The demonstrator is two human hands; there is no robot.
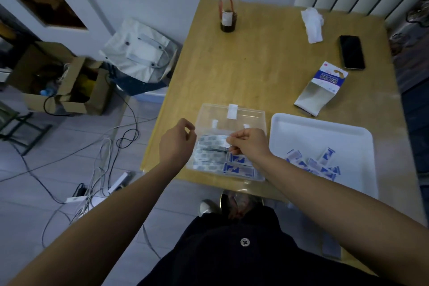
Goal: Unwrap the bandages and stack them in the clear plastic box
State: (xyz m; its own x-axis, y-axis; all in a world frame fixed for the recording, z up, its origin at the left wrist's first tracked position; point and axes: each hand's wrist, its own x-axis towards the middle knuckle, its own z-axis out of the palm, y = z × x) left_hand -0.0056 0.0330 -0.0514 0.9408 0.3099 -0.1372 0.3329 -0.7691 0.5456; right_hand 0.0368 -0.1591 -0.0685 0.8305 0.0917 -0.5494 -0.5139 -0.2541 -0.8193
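The clear plastic box (232, 111) sits near the table's front edge and holds rows of bandages (210, 157), some with blue-and-white wrappers (239, 169) at its right side. My right hand (249, 144) hovers over the box, pinching one bandage strip (214, 140) by its right end. My left hand (177, 139) is at the box's left edge, fingers curled, thumb and forefinger close together; whether it touches the strip's left end is unclear. The white tray (320, 132) to the right holds several blue-and-white wrapper pieces (313, 163).
An opened bandage carton (321, 87) lies behind the tray, a black phone (351, 52) and a crumpled tissue (312, 23) farther back. A plastic cup (228, 11) with a dark drink and red straw stands at the far edge. Cables, a bag and cardboard boxes cover the floor left.
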